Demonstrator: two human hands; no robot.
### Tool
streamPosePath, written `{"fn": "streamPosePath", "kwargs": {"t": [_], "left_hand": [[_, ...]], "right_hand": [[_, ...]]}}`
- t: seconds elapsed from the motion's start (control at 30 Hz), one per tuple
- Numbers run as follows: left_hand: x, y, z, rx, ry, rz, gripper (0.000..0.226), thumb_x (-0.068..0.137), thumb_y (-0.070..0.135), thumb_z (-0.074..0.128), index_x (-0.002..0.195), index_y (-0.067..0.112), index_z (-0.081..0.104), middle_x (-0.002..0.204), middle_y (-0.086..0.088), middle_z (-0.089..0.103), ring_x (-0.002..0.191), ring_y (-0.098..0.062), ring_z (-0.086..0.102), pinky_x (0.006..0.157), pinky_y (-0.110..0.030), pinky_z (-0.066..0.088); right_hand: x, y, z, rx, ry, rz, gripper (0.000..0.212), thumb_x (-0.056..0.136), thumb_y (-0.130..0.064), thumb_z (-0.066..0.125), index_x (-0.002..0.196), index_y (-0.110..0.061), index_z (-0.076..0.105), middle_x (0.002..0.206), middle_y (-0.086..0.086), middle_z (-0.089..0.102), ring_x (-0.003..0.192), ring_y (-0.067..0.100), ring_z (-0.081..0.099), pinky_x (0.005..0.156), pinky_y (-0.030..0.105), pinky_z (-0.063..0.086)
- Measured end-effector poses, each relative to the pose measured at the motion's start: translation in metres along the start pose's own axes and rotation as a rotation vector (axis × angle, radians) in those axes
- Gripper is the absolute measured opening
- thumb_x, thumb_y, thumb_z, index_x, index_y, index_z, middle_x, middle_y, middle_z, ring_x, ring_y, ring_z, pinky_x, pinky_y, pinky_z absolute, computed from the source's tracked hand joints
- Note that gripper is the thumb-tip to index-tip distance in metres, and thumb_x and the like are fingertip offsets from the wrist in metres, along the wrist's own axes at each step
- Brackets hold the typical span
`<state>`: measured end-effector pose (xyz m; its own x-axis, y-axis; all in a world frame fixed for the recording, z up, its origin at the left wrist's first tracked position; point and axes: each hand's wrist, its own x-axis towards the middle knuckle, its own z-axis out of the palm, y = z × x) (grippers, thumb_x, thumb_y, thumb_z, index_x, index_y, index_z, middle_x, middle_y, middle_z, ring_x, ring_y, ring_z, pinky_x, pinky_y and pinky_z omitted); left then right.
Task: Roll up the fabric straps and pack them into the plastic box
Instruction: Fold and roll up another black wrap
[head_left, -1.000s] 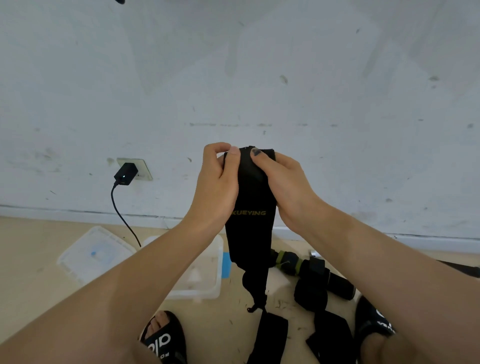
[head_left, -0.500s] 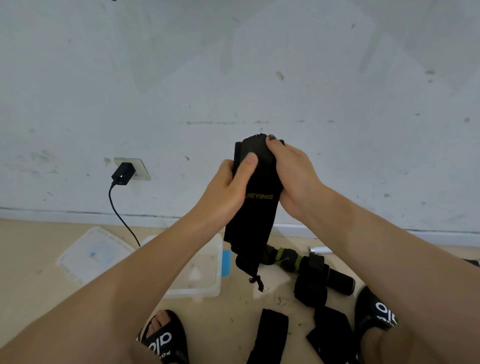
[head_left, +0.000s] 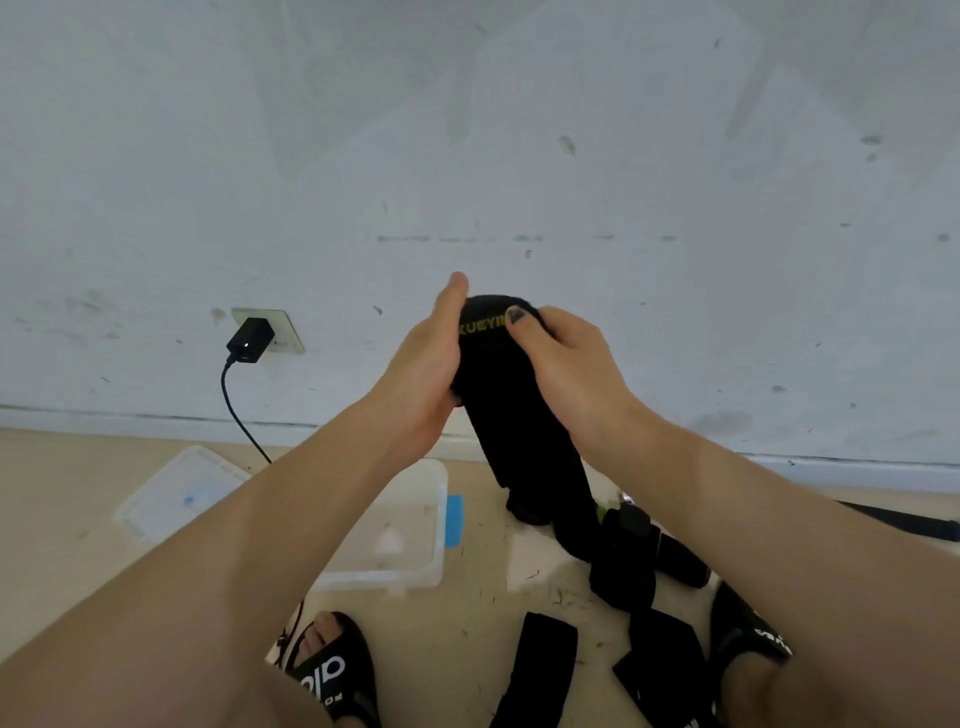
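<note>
Both hands, left hand (head_left: 426, 364) and right hand (head_left: 561, 358), are clamped on the half-rolled black strap (head_left: 498, 364); at 7 o'clock, nothing is seen inside the clear plastic box (head_left: 410, 530).

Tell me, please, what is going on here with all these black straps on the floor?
A person is rolling up a black fabric strap held in the air with both hands. The right hand pinches the rolled top; the left hand holds its side. The strap's tail hangs down toward the floor. The clear plastic box sits open below, its lid beside it. More straps lie unrolled by the person's sandals.
</note>
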<state>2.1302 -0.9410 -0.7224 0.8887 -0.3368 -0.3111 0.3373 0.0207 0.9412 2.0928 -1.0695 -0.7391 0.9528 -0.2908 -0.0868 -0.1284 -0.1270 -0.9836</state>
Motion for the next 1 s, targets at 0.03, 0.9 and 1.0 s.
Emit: {"fn": "streamPosePath", "kwargs": {"t": [0.03,0.9,1.0], "left_hand": [[0.0,-0.004,0.001,0.103,-0.057,0.014,0.052,0.104,0.06,0.038,0.122,0.024,0.07,0.113,0.001,0.078,0.107,-0.012,0.073,0.098,-0.033,0.053],[0.009,-0.008,-0.027,0.307,-0.024,0.041,0.024,0.105,0.018,0.053,0.105,-0.002,0.065,0.086,-0.004,0.068,0.078,-0.013,0.066,0.07,-0.025,0.053],[0.006,-0.005,-0.021,0.376,-0.026,0.04,0.025,0.106,0.028,0.052,0.094,0.011,0.065,0.071,0.009,0.066,0.065,-0.002,0.064,0.065,-0.02,0.049]], "right_hand": [[0.004,-0.001,-0.002,0.092,0.019,0.04,0.029,0.102,-0.035,0.055,0.092,-0.011,0.068,0.081,0.006,0.071,0.073,0.019,0.071,0.069,0.037,0.058],[0.006,0.002,-0.022,0.323,-0.258,0.285,0.025,0.102,-0.017,0.055,0.118,-0.005,0.071,0.102,0.007,0.077,0.087,0.015,0.075,0.068,0.025,0.059],[0.004,0.006,-0.026,0.246,-0.227,0.241,0.022,0.099,-0.007,0.057,0.117,-0.002,0.07,0.109,0.012,0.076,0.096,0.02,0.075,0.073,0.026,0.061]]}}
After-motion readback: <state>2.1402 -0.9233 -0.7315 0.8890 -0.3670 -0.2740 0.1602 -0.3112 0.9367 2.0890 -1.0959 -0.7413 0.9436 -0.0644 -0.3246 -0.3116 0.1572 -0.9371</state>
